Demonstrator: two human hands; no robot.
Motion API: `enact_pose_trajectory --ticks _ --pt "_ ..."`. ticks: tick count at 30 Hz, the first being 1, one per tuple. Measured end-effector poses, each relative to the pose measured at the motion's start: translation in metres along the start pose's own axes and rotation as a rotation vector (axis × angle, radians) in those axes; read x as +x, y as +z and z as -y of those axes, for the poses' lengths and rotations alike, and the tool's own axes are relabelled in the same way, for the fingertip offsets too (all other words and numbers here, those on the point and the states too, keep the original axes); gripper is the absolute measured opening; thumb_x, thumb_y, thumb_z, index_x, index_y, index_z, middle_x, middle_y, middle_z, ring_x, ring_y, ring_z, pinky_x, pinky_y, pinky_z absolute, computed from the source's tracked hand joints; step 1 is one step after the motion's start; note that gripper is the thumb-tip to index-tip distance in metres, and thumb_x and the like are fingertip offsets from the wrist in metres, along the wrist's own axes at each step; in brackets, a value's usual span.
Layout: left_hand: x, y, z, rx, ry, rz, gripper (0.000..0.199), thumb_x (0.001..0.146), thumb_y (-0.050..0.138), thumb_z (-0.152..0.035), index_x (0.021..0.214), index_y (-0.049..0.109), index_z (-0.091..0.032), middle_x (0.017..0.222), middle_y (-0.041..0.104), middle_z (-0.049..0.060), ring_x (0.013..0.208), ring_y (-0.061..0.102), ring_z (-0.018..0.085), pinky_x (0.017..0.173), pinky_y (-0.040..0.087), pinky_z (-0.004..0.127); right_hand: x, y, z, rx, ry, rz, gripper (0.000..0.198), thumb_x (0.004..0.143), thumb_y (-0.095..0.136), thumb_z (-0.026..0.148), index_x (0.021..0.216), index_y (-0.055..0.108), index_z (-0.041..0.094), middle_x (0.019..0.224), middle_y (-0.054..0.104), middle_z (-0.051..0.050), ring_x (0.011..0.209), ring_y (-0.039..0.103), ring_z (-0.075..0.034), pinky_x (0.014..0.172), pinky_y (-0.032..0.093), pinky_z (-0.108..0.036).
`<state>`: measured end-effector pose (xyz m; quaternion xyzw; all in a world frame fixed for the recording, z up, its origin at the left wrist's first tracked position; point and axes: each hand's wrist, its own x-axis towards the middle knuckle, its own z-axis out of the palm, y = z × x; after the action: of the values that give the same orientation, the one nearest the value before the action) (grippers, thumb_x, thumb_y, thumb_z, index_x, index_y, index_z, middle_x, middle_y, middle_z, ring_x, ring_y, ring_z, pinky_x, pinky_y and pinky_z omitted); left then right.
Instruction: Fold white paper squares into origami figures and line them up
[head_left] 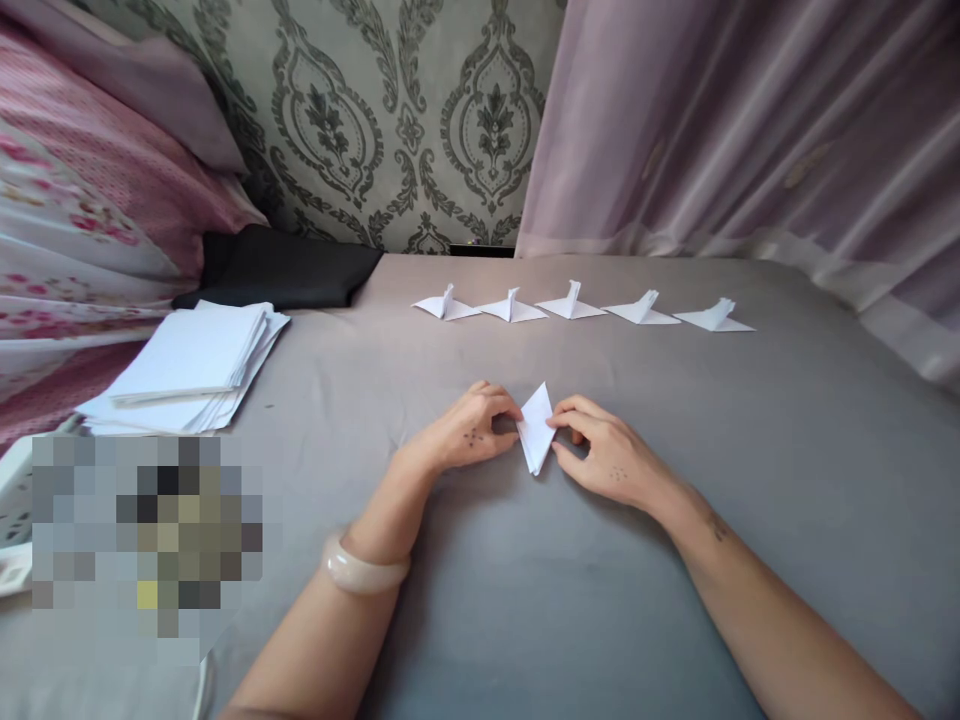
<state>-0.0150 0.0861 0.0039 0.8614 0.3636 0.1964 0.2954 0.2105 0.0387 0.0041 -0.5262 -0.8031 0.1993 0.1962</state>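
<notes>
A white piece of paper folded into a narrow diamond (536, 430) lies on the grey sheet, one point away from me and one toward me. At its left edge, the thumb and fingers of my left hand (474, 428) are closed on it. My right hand (604, 447) grips the right edge the same way, thumb nearer me and fingers curled above. Small layers show at the diamond's near tip. Beyond both hands stands a row of several folded white paper birds (572, 303), their wings spread flat and their middles upright.
A stack of white paper (184, 355) lies at the left, in front of a black folded item (289, 268). A blurred-out patch (150, 540) covers the lower left, beside a white power strip (22, 480). Pink curtains (720, 130) hang at the right.
</notes>
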Motion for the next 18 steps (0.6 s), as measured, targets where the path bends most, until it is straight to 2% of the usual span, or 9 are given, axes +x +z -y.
enact_pose_trajectory --ticks 6,11,18 --pt "0.0011 0.0019 0.0036 -0.016 0.010 -0.014 0.013 0.086 0.062 -0.025 0.094 0.069 -0.017 0.093 0.066 0.007 0.091 0.057 0.020 0.084 0.046 0.034 -0.0043 0.0003 0.0027 0.002 -0.011 -0.012 0.026 0.082 0.054 0.018 0.106 0.064 0.023 0.111 0.064 -0.004 0.072 0.061 -0.012 0.070 0.050 -0.029" --pt "0.0005 0.0024 0.0029 -0.017 -0.021 -0.012 0.017 0.080 0.064 -0.017 0.097 0.067 -0.016 0.092 0.064 0.007 0.090 0.057 0.020 0.080 0.048 0.032 -0.0049 0.0013 0.0045 -0.028 0.009 -0.026 0.024 0.082 0.059 0.023 0.105 0.065 0.023 0.112 0.064 -0.004 0.076 0.062 -0.014 0.068 0.051 -0.029" --pt "0.0021 -0.0006 -0.0005 -0.057 -0.064 -0.004 0.019 0.081 0.070 -0.028 0.094 0.067 -0.016 0.091 0.064 0.007 0.089 0.057 0.020 0.079 0.047 0.032 -0.0048 -0.0017 0.0086 -0.049 0.042 0.007 0.025 0.082 0.063 0.032 0.106 0.065 0.024 0.114 0.064 -0.002 0.076 0.063 -0.013 0.067 0.051 -0.028"
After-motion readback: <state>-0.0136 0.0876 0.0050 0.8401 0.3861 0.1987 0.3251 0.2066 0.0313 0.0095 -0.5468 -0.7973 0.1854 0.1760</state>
